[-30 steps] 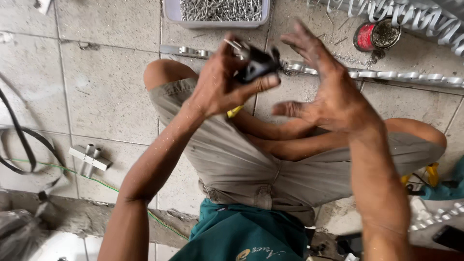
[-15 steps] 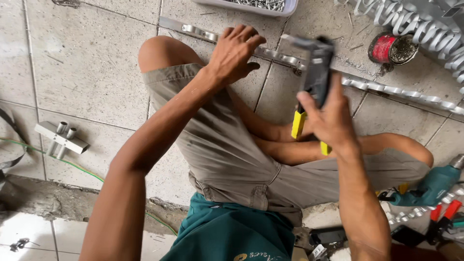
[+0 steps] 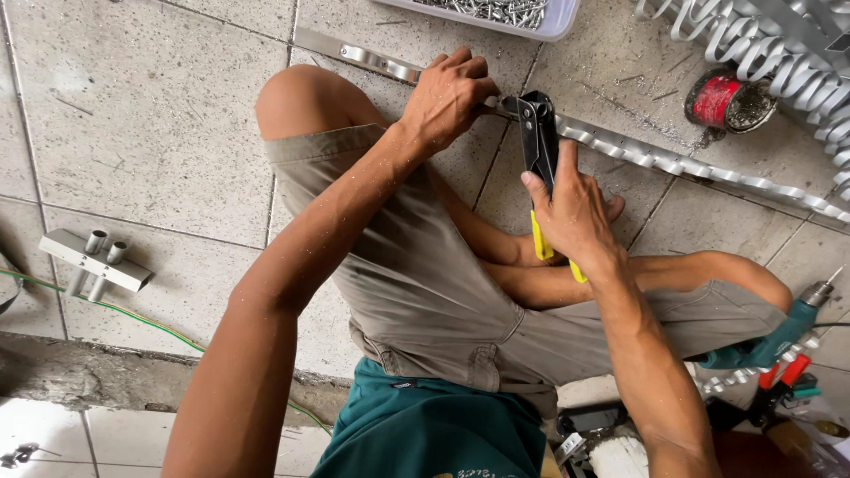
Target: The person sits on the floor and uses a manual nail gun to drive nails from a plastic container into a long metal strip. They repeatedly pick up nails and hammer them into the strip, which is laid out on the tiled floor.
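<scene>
Since half a second ago my right hand [image 3: 575, 212] has brought the black hand riveter [image 3: 538, 142] down, so its nose now meets the long metal strip [image 3: 673, 164] on the tiled floor [image 3: 150, 133], right beside my left hand [image 3: 447, 93]. The riveter's nose tip is partly hidden behind my left fingers, so I cannot tell whether a rivet sits in it. My right hand is wrapped tight around the yellow-tipped handles, squeezing them nearly together. My left hand presses closed over the strip, pinning it flat. The tray of rivets [image 3: 531, 16] is cut off by the top edge.
</scene>
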